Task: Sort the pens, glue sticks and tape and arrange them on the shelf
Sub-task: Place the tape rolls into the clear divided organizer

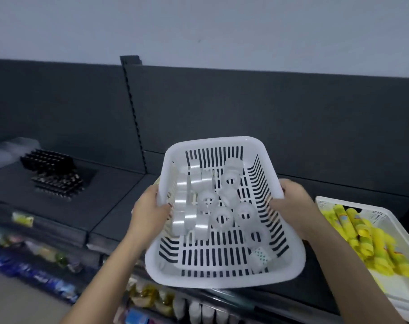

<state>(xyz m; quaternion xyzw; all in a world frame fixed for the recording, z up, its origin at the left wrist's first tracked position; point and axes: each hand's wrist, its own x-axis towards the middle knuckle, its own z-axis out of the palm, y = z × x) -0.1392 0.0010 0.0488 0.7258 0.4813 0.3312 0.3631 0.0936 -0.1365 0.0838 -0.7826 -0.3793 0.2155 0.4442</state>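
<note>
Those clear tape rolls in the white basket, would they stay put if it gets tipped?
Probably not. The tape rolls are round, loose, several on edge, so they'd likely roll. Their smooth clear sides look slippery. They seem light: the thin slotted basket holds them without sagging.

white plastic basket (224, 280), glossy; clear tape rolls (222, 218)

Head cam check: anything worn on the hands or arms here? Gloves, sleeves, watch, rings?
Nothing worn shows: left hand and right hand are ungloved, no rings visible. The left forearm and right forearm are bare to the frame edge: no sleeves, watch or bands.
</note>
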